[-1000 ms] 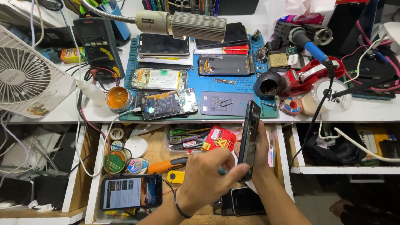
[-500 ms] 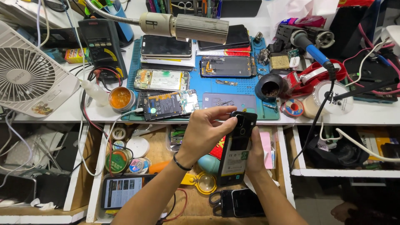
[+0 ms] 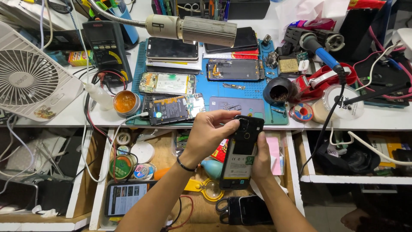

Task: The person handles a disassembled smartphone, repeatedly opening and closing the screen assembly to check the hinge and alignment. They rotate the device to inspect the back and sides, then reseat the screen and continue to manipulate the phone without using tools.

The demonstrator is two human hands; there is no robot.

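I hold a black smartphone [image 3: 240,151] upright over an open drawer, its back turned toward me, with a pale label and a small green sticker on it. My right hand [image 3: 261,160] grips it along its right edge from behind. My left hand [image 3: 209,134] reaches over from the left, its fingertips pressing on the phone's top left corner by the camera. A dark band circles my left wrist.
A blue work mat [image 3: 240,92] on the white bench carries several opened phones and boards. A desk lamp head [image 3: 201,31], white fan [image 3: 30,81], multimeter [image 3: 105,45] and soldering iron [image 3: 326,56] stand around it. The drawer [image 3: 296,167] holds tape rolls, a magnifier [image 3: 210,189] and other phones.
The phone turned from edge-on to back-facing and came down slightly over the drawer. My left hand rose from low on the phone to its top corner.
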